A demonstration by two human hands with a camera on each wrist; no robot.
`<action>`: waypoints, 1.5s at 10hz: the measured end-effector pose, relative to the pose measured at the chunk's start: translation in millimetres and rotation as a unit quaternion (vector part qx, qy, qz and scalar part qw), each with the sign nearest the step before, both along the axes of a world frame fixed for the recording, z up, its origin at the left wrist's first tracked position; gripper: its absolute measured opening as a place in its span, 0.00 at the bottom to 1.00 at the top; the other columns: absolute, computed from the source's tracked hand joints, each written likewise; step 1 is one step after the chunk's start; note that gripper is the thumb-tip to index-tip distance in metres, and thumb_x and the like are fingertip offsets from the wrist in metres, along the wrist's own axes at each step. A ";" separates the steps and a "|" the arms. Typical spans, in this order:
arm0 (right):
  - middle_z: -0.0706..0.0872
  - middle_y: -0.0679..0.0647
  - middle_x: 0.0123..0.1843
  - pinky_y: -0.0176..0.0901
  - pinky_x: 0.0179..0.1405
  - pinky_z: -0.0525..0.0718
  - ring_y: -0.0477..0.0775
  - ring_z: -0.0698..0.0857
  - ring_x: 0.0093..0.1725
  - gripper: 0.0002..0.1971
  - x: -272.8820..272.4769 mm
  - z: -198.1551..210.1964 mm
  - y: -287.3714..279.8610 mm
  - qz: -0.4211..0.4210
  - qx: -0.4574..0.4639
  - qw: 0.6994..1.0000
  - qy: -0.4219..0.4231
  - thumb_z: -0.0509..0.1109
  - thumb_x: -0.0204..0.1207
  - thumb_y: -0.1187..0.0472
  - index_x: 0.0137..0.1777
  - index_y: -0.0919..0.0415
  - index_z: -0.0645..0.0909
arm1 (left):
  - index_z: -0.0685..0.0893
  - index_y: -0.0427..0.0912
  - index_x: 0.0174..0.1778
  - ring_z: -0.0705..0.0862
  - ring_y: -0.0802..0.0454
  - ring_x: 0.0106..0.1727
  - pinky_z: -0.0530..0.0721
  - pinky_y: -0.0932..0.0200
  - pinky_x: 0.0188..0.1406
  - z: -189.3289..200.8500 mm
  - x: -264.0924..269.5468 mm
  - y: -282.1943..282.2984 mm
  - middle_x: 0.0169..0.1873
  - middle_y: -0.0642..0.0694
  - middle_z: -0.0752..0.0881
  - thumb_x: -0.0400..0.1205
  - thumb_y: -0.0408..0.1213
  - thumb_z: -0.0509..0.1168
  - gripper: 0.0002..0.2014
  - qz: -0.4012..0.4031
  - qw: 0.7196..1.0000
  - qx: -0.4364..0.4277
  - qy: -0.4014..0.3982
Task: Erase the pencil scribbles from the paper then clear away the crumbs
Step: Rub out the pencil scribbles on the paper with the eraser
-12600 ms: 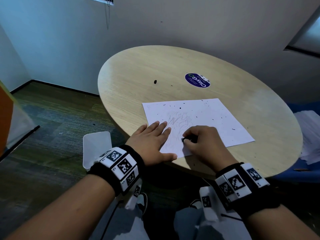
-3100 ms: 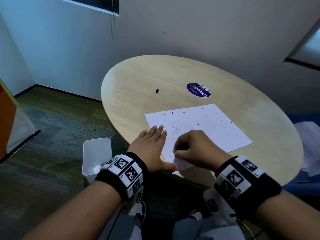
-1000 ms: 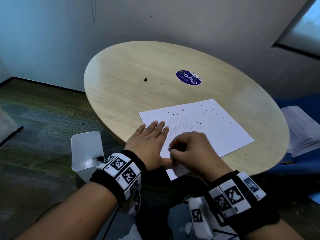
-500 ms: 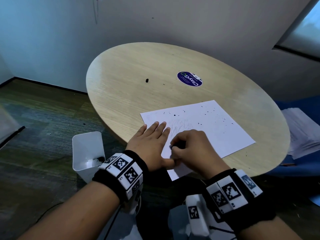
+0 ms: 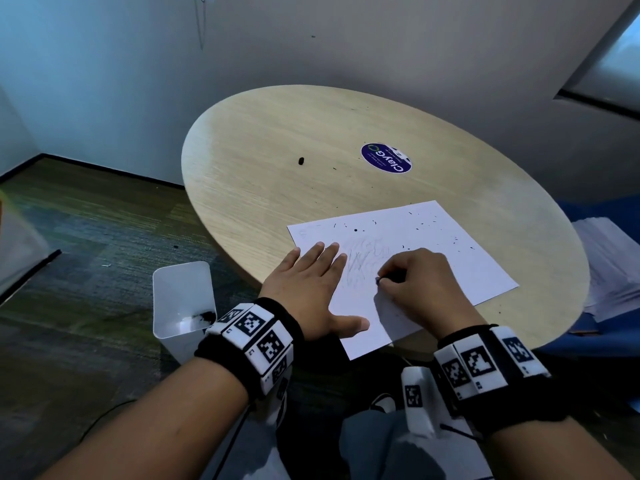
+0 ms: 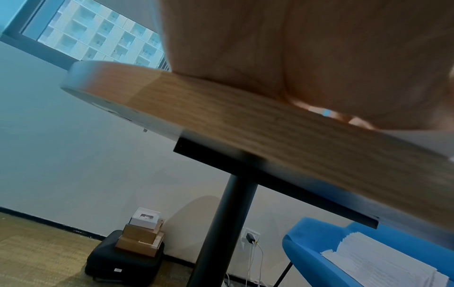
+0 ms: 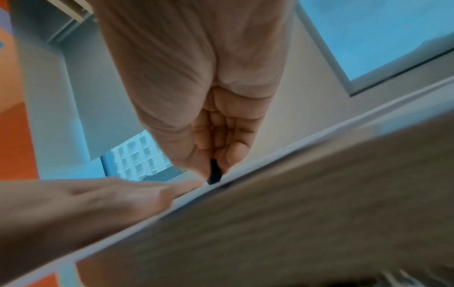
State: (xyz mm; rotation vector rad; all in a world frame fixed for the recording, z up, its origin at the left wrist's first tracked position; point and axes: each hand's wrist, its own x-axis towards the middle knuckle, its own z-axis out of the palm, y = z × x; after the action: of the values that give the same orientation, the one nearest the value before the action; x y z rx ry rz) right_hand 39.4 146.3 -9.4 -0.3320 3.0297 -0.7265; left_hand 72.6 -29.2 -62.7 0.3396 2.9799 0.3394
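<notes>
Head view shows the pencil scribbles [image 5: 363, 261] as faint grey strokes in the near-left part of the paper [image 5: 450, 258], which lies at the desk's [image 5: 277, 168] near edge with its near corner hanging just over the rim. Our right hand [image 5: 419, 282] pinches a small dark eraser [image 5: 379, 280] between thumb and fingertips, its tip down on the sheet at the right side of the marks; the right wrist view confirms the eraser [image 7: 215, 172] touching the paper. Our left hand [image 5: 308, 289] lies flat, fingers straight, pressing the sheet's left edge with the thumb near the overhanging corner.

We judge the erasing to be only partly done, since strokes remain between the two hands. To do it well, we should rub in short strokes away from the pinning hand, so the sheet is pulled taut and not buckled. Pressure should be moderate, because the unsupported corner could crease or tear. We should keep the left fingers close beside the worked patch and shift them as the eraser moves.

Dark crumbs [image 5: 420, 225] are scattered over the far half of the paper, with a few on the bare desk beyond. A white bin [image 5: 180, 299] stands on the floor by the near-left edge of the desk, well placed for sweeping them in afterwards.
</notes>
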 end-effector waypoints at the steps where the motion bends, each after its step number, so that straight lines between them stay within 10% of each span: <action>1: 0.90 0.47 0.38 0.31 0.39 0.77 0.44 0.86 0.42 0.06 7.5 -1.4 -8.7 0.036 0.004 0.999 -0.005 0.72 0.68 0.64 0.39 0.55 0.90 | 0.41 0.49 0.88 0.34 0.56 0.86 0.35 0.48 0.85 -0.3 -0.3 -1.1 0.87 0.53 0.37 0.74 0.77 0.53 0.54 0.001 1.000 -0.002 0.003; 3: 0.90 0.46 0.36 0.21 0.35 0.74 0.42 0.85 0.40 0.06 6.5 0.2 -3.4 0.039 -0.001 0.999 -0.029 0.72 0.67 0.65 0.37 0.55 0.90 | 0.41 0.49 0.88 0.34 0.56 0.86 0.35 0.48 0.85 -0.6 0.1 -0.7 0.87 0.53 0.37 0.74 0.77 0.53 0.54 0.002 1.000 0.002 0.001; 15: 0.89 0.47 0.39 0.37 0.43 0.81 0.46 0.85 0.43 0.07 2.4 -1.2 -15.8 0.061 -0.011 0.998 -0.016 0.68 0.70 0.63 0.40 0.57 0.89 | 0.41 0.52 0.88 0.34 0.59 0.86 0.37 0.49 0.85 -1.7 0.2 -1.4 0.86 0.57 0.37 0.74 0.75 0.55 0.52 0.002 1.000 0.002 0.016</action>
State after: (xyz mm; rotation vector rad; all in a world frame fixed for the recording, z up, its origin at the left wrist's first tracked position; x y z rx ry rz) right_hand 41.8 130.6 -10.6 -0.4968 2.9420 -0.7506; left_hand 72.8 -30.6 -64.4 0.3436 3.0111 0.3433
